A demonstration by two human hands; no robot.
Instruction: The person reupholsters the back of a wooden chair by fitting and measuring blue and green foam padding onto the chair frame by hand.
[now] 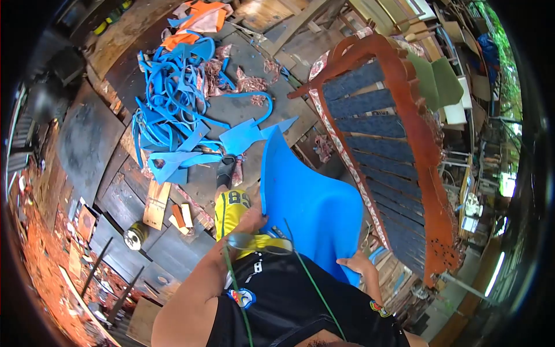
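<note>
A large, curved sheet of blue foam (312,199) stands bent in front of my body. My left hand (252,221) is closed on its left edge, close to my yellow shorts. At the sheet's lower right edge, my right hand (361,264) grips it with the thumb along the near side. To the right of the foam leans a furniture frame with dark webbing straps (376,126) and a reddish-brown padded border (435,208). Eyeglasses (272,246) hang on a green cord over my chest.
A tangled heap of blue foam offcuts (167,98) lies on the floor ahead, with orange cloth (199,20) beyond. Wood scraps (156,203) and a round can (136,236) sit to the left. Stacked furniture parts (442,81) line the right.
</note>
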